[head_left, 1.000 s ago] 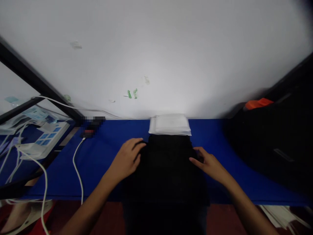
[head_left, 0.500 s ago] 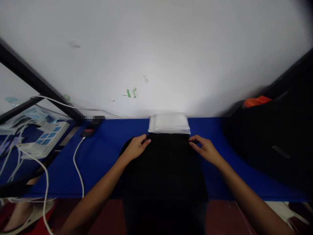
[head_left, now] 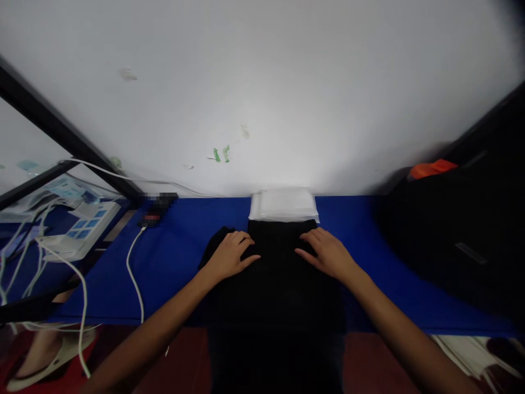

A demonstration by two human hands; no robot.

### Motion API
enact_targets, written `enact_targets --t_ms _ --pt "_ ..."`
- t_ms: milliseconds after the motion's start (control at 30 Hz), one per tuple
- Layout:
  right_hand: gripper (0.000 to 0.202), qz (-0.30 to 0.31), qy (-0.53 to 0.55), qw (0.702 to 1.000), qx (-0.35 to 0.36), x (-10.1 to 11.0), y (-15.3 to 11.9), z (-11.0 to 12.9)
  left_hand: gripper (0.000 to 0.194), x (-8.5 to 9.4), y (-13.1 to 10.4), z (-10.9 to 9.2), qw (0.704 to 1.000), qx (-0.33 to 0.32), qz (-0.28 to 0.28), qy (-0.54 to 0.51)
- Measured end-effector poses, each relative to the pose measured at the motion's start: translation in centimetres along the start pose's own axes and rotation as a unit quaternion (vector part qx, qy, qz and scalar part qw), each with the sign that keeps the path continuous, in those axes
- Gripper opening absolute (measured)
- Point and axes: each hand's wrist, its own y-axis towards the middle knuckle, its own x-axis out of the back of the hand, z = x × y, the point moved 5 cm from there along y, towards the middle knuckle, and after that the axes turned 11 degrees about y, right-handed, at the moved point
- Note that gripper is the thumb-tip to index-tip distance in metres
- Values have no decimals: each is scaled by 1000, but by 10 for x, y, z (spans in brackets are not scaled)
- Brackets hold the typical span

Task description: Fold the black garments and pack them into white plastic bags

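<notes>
Black folded fabric, perhaps a garment, [head_left: 283, 273] lies on the blue table in front of me, its far edge against a stack of translucent plastic bags [head_left: 287, 204]. My left hand [head_left: 232, 253] rests on the fabric's left side, fingers apart, thumb pointing inward. On its right side my right hand [head_left: 326, 251] lies with fingers stretched and thumb apart. Neither hand grips the cloth. A bunched dark piece [head_left: 215, 246] sits beside my left hand; whether it joins the fabric I cannot tell.
A large black bag [head_left: 447, 246] fills the right side, with something orange [head_left: 432, 168] behind it. At left are a white power strip [head_left: 88, 227], cables and a pixelated dark device [head_left: 158, 210]. Behind the table [head_left: 184, 219] stands a white wall [head_left: 287, 109]. A person's foot [head_left: 39, 355] shows lower left.
Both hands have let go of the fabric's far corners. They have moved inward and slightly toward me, and now lie spread on the cloth.
</notes>
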Motion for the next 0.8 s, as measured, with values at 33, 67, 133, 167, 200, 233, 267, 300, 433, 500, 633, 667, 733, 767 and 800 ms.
enact_targets --t_ms 33,67,133,167,200,233,267,300,433,500,633,667,733,767,800 --pt "32 31 7 999 8 -5 -2 5 28 -1 -2 0 1000 1 10 -12" --pt "30 52 14 999 7 -8 -4 7 24 1 -2 0 1000 2 10 -23" --pt "22 70 44 997 -1 -10 -8 8 19 9 -2 -3 999 -3 -4 -38" --pt "18 73 71 995 -6 -7 -9 8 18 15 -2 -6 999 -7 -9 -43" --pt "14 72 106 992 -13 -2 -12 8 18 23 -3 -11 999 -10 -10 -44" --pt "11 72 144 987 -22 5 -15 9 18 32 -4 -16 999 -14 -3 -44" --pt "8 75 184 980 -32 13 -19 11 18 40 -8 -22 999 -16 13 -43" --pt "6 83 222 971 -45 21 -25 14 20 47 -13 -29 998 -20 38 -42" --pt "5 198 307 925 -103 41 -59 32 19 64 -44 -55 976 -23 191 -101" --pt "17 254 298 908 -148 42 -76 40 21 64 -58 -60 952 -5 256 -166" --pt "33 204 236 927 -207 33 -75 54 22 59 -59 -52 931 22 245 -272" --pt "37 169 209 940 -209 29 -68 59 23 56 -54 -47 935 27 218 -278" --pt "43 106 152 962 -198 17 -52 71 29 47 -46 -38 956 34 161 -242" --pt "47 92 132 969 -188 8 -46 77 36 41 -43 -35 969 35 139 -202" --pt "50 85 111 974 -180 -3 -40 82 47 34 -41 -35 979 33 126 -155"
